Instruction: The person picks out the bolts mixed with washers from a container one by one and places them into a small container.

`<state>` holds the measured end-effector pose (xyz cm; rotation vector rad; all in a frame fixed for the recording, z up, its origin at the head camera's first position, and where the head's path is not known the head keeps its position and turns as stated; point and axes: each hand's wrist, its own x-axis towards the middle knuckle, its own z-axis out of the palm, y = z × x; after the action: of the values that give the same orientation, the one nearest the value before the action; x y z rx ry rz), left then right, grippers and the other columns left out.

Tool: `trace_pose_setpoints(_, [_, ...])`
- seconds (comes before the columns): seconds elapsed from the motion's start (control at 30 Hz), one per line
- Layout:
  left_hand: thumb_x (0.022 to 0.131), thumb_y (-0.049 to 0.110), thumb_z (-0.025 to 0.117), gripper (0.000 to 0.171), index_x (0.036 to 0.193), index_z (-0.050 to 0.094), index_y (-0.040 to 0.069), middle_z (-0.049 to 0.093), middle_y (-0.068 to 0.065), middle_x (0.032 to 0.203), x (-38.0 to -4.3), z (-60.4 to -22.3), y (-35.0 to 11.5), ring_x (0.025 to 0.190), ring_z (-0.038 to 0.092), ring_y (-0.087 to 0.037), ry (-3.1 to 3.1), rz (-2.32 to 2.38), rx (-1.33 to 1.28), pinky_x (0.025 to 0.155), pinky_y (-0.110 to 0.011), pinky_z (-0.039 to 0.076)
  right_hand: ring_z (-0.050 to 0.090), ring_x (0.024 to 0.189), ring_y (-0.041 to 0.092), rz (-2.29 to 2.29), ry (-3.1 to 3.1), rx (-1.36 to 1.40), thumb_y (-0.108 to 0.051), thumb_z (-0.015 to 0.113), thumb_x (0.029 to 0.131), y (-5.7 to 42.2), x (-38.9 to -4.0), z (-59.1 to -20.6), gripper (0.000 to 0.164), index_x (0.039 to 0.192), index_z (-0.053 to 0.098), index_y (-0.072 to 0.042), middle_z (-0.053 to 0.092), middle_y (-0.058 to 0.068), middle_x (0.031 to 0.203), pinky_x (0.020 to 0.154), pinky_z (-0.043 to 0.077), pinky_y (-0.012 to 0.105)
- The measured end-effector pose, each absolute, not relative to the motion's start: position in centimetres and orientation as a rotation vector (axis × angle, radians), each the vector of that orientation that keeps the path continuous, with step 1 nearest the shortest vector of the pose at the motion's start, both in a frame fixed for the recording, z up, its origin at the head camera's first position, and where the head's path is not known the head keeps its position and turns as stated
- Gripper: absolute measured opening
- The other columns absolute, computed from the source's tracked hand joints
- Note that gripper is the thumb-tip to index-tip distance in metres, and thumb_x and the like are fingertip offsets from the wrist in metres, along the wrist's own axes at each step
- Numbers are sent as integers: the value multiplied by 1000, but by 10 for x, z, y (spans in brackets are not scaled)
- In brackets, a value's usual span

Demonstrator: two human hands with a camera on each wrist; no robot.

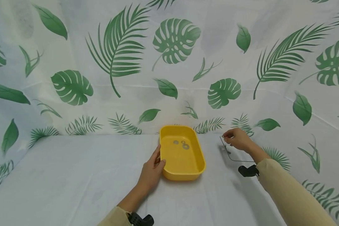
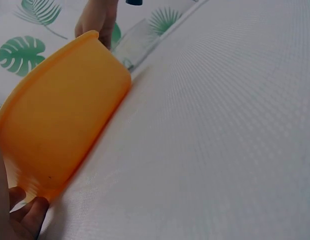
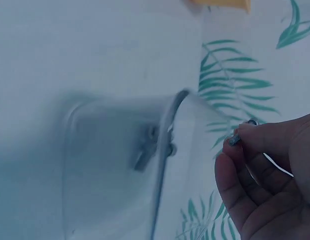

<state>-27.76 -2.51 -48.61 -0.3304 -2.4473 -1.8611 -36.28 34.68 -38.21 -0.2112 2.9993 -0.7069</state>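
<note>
A yellow plastic tray (image 1: 183, 163) stands on the white cloth, with several grey metal washers (image 1: 185, 146) lying flat on its floor. My left hand (image 1: 152, 171) grips the tray's left wall near the front corner. To the tray's right, my right hand (image 1: 237, 139) is raised over a clear plastic container (image 1: 243, 161). Thumb and fingertips of that hand pinch a small metal bolt (image 3: 235, 139), partly hidden by the fingers. Inside the clear container lie a few more small metal pieces, bolt-like in shape (image 3: 145, 155), blurred in the right wrist view.
White cloth (image 1: 59, 182) covers the surface and leaf-printed cloth (image 1: 135, 103) rises behind it. The clear container's thin wall stands just below the right hand. Black wrist devices (image 1: 141, 219) sit on both sleeves.
</note>
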Motion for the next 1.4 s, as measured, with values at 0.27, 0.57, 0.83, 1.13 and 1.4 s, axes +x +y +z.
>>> trace_pose_setpoints(0.27, [104, 26, 50, 63, 162, 27, 23, 46, -10, 158, -279, -487, -25, 136, 57, -27, -2450, -1858, -317, 110, -45, 50, 69, 80, 23, -695, 2995, -166, -6, 56, 97, 363, -364, -395, 32, 120, 64, 14, 71, 25, 100, 66, 58, 32])
trace_pose_setpoints(0.57, [104, 27, 50, 63, 162, 27, 24, 46, -9, 158, -281, -486, -23, 137, 56, -27, -2459, -1878, -306, 110, -46, 50, 65, 73, 17, -631, 2980, -30, -6, 56, 95, 369, -372, -409, 32, 117, 65, 15, 72, 23, 95, 62, 51, 28])
trace_pose_setpoints(0.83, [104, 26, 50, 63, 162, 27, 23, 46, -10, 158, -282, -486, -25, 136, 57, -27, -2460, -1865, -320, 110, -45, 51, 65, 77, 26, -490, 3012, -28, -3, 57, 90, 369, -374, -420, 29, 113, 68, 12, 71, 27, 101, 60, 52, 32])
trace_pose_setpoints(1.13, [103, 25, 50, 63, 162, 27, 23, 46, -9, 158, -282, -486, -26, 135, 58, -25, -2455, -1853, -326, 109, -44, 51, 67, 87, 34, -482, 3027, -18, -1, 58, 90, 370, -377, -428, 27, 112, 69, 12, 70, 29, 104, 63, 54, 34])
trace_pose_setpoints(1.4, [104, 25, 50, 63, 162, 26, 22, 47, -10, 157, -280, -486, -25, 136, 57, -26, -2451, -1866, -330, 109, -44, 51, 67, 85, 34, -481, 3036, -49, -1, 57, 90, 371, -375, -430, 26, 109, 69, 11, 70, 28, 101, 64, 55, 36])
